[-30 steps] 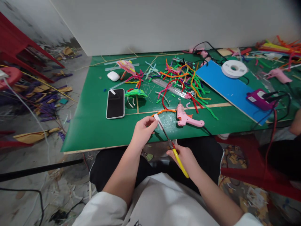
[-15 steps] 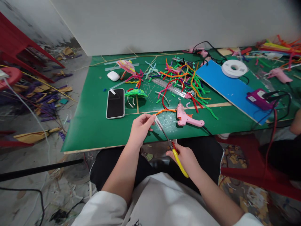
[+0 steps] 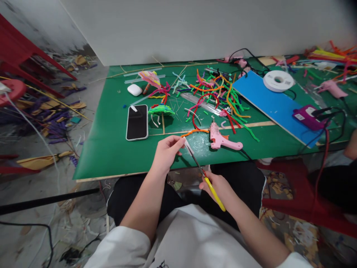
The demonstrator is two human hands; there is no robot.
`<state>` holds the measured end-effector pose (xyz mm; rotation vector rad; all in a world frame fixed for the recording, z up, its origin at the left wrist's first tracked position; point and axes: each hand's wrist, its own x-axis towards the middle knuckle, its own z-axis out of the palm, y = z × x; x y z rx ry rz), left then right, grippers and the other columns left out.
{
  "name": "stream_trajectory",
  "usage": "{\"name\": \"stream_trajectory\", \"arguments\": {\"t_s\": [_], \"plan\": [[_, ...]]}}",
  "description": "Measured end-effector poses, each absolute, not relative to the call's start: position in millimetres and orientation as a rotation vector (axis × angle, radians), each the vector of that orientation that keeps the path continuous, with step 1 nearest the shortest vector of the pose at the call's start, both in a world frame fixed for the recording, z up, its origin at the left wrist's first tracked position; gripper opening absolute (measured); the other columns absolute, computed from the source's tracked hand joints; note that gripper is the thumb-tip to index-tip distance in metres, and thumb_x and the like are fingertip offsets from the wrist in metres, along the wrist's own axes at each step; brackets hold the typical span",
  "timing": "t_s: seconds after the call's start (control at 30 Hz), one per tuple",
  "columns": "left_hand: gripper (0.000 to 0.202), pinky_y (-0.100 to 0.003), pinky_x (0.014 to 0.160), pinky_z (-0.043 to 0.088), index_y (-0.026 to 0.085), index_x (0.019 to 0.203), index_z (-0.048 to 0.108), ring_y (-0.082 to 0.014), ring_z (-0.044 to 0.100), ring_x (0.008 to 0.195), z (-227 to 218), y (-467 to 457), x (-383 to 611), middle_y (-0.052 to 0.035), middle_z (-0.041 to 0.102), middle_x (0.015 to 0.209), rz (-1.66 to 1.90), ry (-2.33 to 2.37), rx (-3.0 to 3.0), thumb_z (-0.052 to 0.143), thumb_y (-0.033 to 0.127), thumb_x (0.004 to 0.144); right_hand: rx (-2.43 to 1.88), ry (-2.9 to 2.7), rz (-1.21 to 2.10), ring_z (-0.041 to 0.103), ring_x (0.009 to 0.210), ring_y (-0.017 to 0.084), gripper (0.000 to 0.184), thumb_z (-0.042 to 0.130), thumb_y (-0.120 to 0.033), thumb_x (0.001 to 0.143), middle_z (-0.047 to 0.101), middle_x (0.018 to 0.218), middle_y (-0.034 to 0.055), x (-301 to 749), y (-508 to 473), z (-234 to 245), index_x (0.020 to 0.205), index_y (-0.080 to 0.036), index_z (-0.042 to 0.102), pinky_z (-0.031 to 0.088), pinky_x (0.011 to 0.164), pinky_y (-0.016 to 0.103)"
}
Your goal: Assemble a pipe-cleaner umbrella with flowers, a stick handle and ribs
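My left hand is closed in a pinch on a small white strip just above the table's front edge. My right hand grips scissors with a yellow handle and a bit of red showing by the fingers. Their blades point up and left, with the tips at the white strip close to my left fingertips. Beyond the hands lies a pink hot glue gun on the green table. An orange-red pipe cleaner runs between the glue gun and my left hand.
A phone and white earbud case lie left. Behind the hands are a green pipe-cleaner piece and tangled pipe cleaners. Rightward sit a blue board, ribbon roll and purple power strip. A person's arm shows far right.
The scissor handles and my right hand have shifted slightly, and less of the red handle shows. The blades look closer together. My left hand has stayed nearly in place.
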<state>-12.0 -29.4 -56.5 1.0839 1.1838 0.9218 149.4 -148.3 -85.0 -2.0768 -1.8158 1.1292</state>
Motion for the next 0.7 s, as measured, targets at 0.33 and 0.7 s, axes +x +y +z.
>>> {"name": "stream_trajectory", "arguments": {"t_s": [0.33, 0.7], "plan": [[0.026, -0.020, 0.050, 0.044, 0.016, 0.070, 0.063, -0.0123, 0.055, 0.063, -54.8, -28.8, -12.5, -0.0009, 0.060, 0.064, 0.920, 1.184, 1.088, 0.067, 0.041, 0.067, -1.963, -1.743, 1.164, 0.044, 0.046, 0.012, 0.033, 0.046, -0.048, 0.080, 0.049, 0.051, -0.0014, 148.5, -149.8, -86.1, 0.063, -0.020, 0.050, 0.032, 0.047, 0.022], [0.022, -0.021, 0.050, 0.043, 0.015, 0.065, 0.064, -0.0117, 0.053, 0.059, -48.7, -29.5, -13.3, -0.0007, 0.059, 0.059, 0.979, 1.226, 1.139, 0.069, 0.037, 0.066, -1.872, -1.611, 1.316, 0.039, 0.040, 0.010, 0.038, 0.046, -0.052, 0.079, 0.041, 0.045, -0.0038, 148.0, -148.7, -84.4, 0.060, -0.019, 0.048, 0.032, 0.041, 0.021]]}}
